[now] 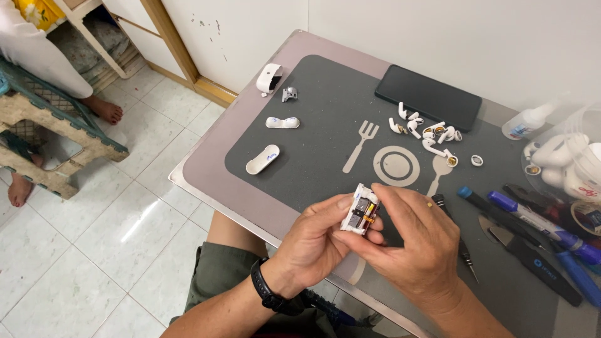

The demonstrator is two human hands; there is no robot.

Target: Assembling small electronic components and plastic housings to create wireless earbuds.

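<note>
Both hands hold a small white opened module (360,210) with a yellow and black part inside, over the near edge of a dark grey mat (325,125). My left hand (311,243) grips it from below and the left, a black band on its wrist. My right hand (418,241) pinches its right side and top with thumb and fingers. Several loose white earbud pieces (429,131) lie further back on the mat.
White casing parts (263,159), (282,122), (269,77) lie on the mat's left. A black phone (429,97) sits at the back. Screwdrivers and blue-handled tools (538,222) lie at right, next to a clear bag of white parts (566,163). Another person's bare feet (103,109) are at far left.
</note>
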